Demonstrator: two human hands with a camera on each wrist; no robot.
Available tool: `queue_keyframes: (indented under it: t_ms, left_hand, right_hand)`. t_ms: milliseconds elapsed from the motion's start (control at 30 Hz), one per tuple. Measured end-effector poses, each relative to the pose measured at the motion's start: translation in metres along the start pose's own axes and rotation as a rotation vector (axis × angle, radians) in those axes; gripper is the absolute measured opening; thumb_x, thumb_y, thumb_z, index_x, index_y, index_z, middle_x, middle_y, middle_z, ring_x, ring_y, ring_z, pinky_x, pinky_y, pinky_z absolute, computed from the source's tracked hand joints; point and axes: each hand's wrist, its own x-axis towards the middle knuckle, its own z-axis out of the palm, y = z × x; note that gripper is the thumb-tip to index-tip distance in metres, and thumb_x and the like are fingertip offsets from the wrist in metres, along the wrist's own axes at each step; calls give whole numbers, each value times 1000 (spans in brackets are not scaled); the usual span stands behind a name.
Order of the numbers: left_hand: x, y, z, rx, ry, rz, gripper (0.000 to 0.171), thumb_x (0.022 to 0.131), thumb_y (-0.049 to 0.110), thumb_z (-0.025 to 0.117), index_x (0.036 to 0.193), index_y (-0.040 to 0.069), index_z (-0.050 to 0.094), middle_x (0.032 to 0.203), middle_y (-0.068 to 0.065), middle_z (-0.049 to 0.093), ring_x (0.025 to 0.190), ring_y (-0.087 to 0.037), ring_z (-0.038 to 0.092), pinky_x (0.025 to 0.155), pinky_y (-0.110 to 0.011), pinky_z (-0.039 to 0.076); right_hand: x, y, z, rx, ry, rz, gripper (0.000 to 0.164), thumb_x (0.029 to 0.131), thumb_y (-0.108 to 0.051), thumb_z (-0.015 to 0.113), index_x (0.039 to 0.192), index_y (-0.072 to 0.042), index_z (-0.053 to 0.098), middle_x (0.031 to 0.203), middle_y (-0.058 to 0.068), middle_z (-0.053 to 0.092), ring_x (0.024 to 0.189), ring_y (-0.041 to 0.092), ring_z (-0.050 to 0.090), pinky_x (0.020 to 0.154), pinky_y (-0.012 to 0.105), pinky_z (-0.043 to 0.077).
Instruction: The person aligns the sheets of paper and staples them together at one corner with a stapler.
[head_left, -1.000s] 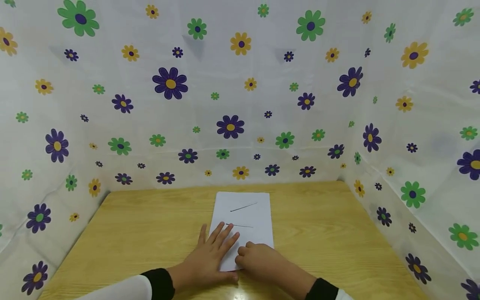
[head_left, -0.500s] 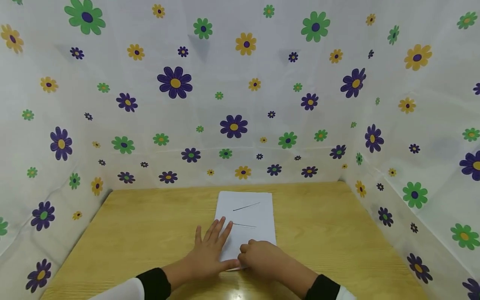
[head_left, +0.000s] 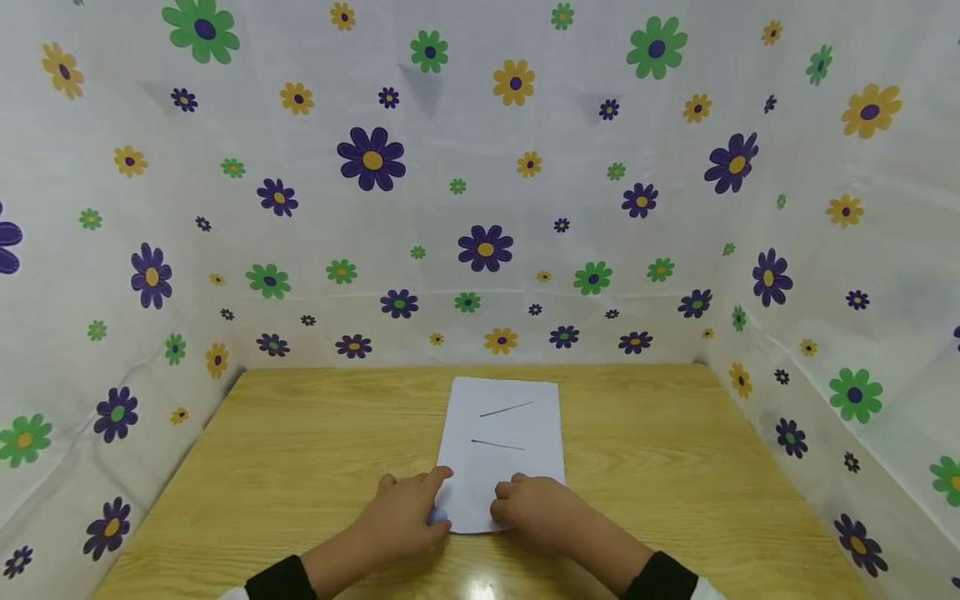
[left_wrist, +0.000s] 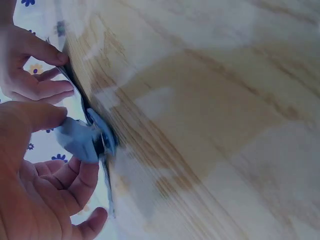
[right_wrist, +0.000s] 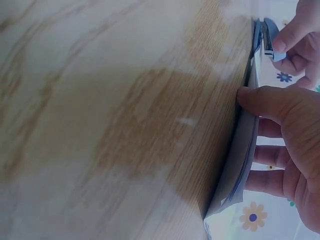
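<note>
A stack of white paper sheets point(head_left: 502, 462) with two dark drawn lines lies on the table. At its near left corner, my left hand point(head_left: 401, 512) pinches a small blue stapler point(left_wrist: 82, 140) between thumb and fingers. The stapler point(right_wrist: 271, 40) sits at the paper edge, its two arms apart; whether sheets lie between them is unclear. My right hand point(head_left: 536, 508) grips the near right part of the stack, thumb on the near edge and fingers on the far side in the right wrist view. Several sheet edges point(right_wrist: 235, 170) fan slightly apart there.
The wooden table point(head_left: 322, 433) extends to both sides of the paper. A white curtain point(head_left: 420, 217) printed with green, yellow and purple flowers encloses the table at the back and on both sides.
My left hand has drawn back from lying spread on the paper to its near left corner, where the stapler now shows. My right hand keeps its grip; the head view has shifted slightly.
</note>
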Motion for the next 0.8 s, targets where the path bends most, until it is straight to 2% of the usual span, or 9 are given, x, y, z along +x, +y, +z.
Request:
queue_keyframes:
  t_ms: [133,300,500,600,733,800]
  left_hand:
    - [-3,-1,-2,3,4,-24,56,87,32,77,133,8,56,117,-10,73,106,-25,70,81,-59,51]
    - [-2,-5,-5,28,-25,-30,52,88,36,77,128,8,59,106,-8,73,88,-17,69,74,-45,56]
    - [6,-12,-8,23,-57,-67,53,90,39,75,129,6,59,86,-1,70,68,-9,56,58,-34,50]
    - [12,-19,-8,33,-48,-107,54,91,38,74,130,5,58,75,4,62,61,-9,50,52,-32,44]
    - [22,-28,-9,31,-36,-175,51,91,37,72,130,6,59,73,5,58,59,-11,50,50,-31,39]
    - [28,-31,-10,23,-35,-206,51,92,37,72,129,6,59,75,4,61,61,-12,51,53,-32,41]
  right_hand:
    - [0,0,0,7,34,-17,13,86,-31,81,84,-26,69,77,-13,52,70,8,51,56,19,39]
    - [-3,-1,-2,9,27,3,11,87,-30,80,86,-25,71,78,-13,54,72,8,53,57,19,41]
    - [-9,2,-1,20,3,23,15,87,-34,80,91,-25,69,83,-14,58,76,6,54,60,18,44]
    - [-12,4,0,21,16,19,15,87,-33,81,91,-25,69,84,-14,58,77,6,55,60,18,43]
    - [-16,5,2,17,42,12,16,84,-30,82,89,-25,68,86,-13,58,79,7,55,60,17,43]
    - [-19,5,2,19,50,9,17,83,-30,83,89,-25,68,87,-13,58,80,6,56,60,17,43]
